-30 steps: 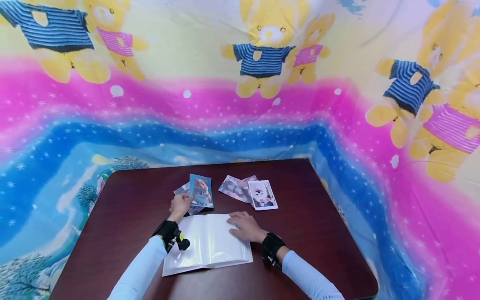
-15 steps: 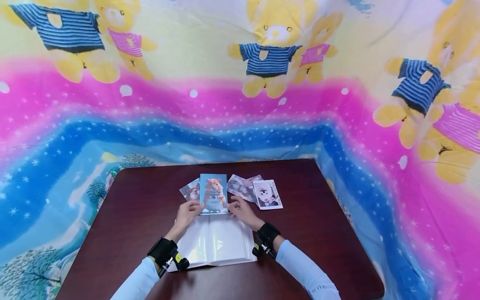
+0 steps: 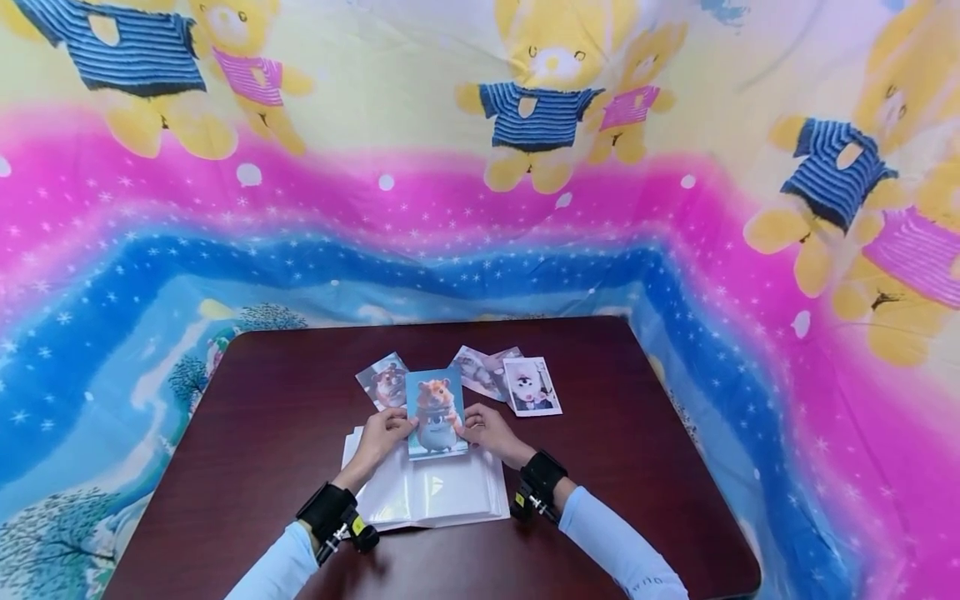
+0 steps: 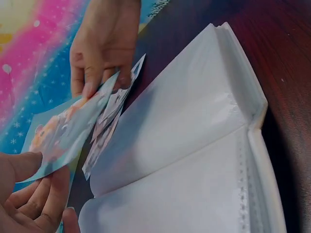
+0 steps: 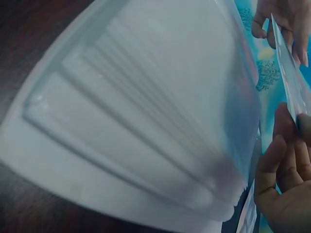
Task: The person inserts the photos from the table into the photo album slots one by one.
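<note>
A hamster photo [image 3: 437,413] with a blue ground is held over the far edge of an open white photo album [image 3: 427,492] on the dark table [image 3: 645,467]. My left hand [image 3: 387,434] pinches the photo's left edge and my right hand [image 3: 486,427] pinches its right edge. In the left wrist view the hamster photo [image 4: 68,133] spans between my left hand [image 4: 34,194] and my right hand [image 4: 99,53], above the album's clear sleeves [image 4: 194,145]. The right wrist view shows the album [image 5: 136,111] close up, with my right hand [image 5: 286,189] on the photo's edge [image 5: 291,73].
More photos lie on the table beyond the album: a bear picture [image 3: 384,383] at the left, a pale overlapping pair [image 3: 480,372], and a white-bordered animal photo [image 3: 531,388] at the right. A bright teddy-bear cloth [image 3: 525,208] hangs around the table.
The hamster photo has come down and nearer, from beyond the album to over its far edge. My right hand left the album page and took the photo's right edge.
</note>
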Demonstrator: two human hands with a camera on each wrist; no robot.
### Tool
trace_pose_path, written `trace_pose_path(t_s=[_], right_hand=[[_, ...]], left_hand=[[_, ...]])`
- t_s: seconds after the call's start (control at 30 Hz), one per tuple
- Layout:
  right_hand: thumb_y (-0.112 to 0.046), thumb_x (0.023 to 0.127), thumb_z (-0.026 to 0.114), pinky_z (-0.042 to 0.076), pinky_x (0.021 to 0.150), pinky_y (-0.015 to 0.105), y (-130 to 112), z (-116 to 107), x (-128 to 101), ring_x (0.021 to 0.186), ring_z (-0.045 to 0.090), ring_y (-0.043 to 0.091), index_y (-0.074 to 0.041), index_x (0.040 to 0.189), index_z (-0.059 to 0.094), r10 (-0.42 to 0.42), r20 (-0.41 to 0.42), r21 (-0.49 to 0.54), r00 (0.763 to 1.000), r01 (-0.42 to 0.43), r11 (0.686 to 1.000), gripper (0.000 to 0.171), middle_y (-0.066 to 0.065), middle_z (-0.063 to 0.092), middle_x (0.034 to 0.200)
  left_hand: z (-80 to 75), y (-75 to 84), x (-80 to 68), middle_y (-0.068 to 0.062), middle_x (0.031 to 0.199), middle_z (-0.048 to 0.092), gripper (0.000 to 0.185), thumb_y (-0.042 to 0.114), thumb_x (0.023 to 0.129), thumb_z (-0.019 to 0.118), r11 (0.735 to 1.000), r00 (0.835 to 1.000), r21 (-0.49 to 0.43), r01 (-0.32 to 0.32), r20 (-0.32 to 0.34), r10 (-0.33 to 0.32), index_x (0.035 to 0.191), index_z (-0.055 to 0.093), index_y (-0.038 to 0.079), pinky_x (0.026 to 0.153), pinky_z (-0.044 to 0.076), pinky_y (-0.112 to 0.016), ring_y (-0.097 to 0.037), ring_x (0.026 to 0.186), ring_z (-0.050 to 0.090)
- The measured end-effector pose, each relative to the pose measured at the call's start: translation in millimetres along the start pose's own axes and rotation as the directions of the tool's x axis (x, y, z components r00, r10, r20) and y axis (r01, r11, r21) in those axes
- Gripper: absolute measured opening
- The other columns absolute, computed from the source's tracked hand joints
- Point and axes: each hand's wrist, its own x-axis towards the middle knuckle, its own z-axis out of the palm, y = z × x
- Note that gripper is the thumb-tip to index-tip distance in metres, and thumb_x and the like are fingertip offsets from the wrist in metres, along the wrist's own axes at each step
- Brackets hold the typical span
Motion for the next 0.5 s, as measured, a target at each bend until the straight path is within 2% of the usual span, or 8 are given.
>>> trace_pose_path(t_s=[0.13,0.27,0.37,0.5], right_hand=[[0.000,0.094,0.065,0.051,0.070,0.037,-8.6,-2.5,-11.0,0.076,0.057,0.016,0.013,0.112,0.051,-0.008,0.099,0.018,0.995,0.006,1.000,0.027,0.019,0.061,0.093],[0.005,0.092,0.063,0.048,0.065,0.035,-27.4,-7.4,-19.3,0.073,0.054,0.018,0.017,0.111,0.048,-0.002,0.158,0.033,0.987,-0.003,0.999,0.028,0.019,0.058,0.090],[0.001,0.094,0.062,0.050,0.064,0.039,-24.2,-13.1,-13.0,0.073,0.057,0.021,0.014,0.112,0.049,0.008,0.123,0.040,0.992,-0.013,0.999,0.026,0.014,0.059,0.089],[-0.005,0.099,0.059,0.051,0.065,0.037,-9.7,-21.4,3.5,0.074,0.057,0.020,0.007,0.100,0.050,0.000,0.051,0.052,0.999,-0.003,0.999,0.016,0.010,0.060,0.085]], left_hand=[[0.5,-3.3,2.9,-0.022,0.097,0.071,0.038,0.008,0.094,0.067,0.999,1.000,0.033,-0.007,0.005,0.007,0.123,0.058,-0.015,0.087,0.052,-0.043,-0.036,0.098,0.067],[3.3,-4.2,3.6,-0.018,0.091,0.071,0.029,0.003,0.092,0.068,0.998,0.999,0.043,-0.051,0.010,0.051,0.116,0.063,-0.012,0.081,0.052,-0.035,-0.027,0.087,0.067],[8.0,-3.3,2.0,-0.015,0.086,0.071,0.023,-0.001,0.089,0.070,0.996,0.997,0.032,-0.081,0.009,0.081,0.110,0.066,-0.011,0.073,0.049,-0.025,-0.017,0.079,0.064],[14.7,-2.0,-1.1,-0.017,0.085,0.071,0.026,-0.002,0.088,0.071,0.994,0.994,0.029,-0.108,0.031,0.107,0.110,0.065,-0.014,0.070,0.050,-0.024,-0.018,0.077,0.065]])
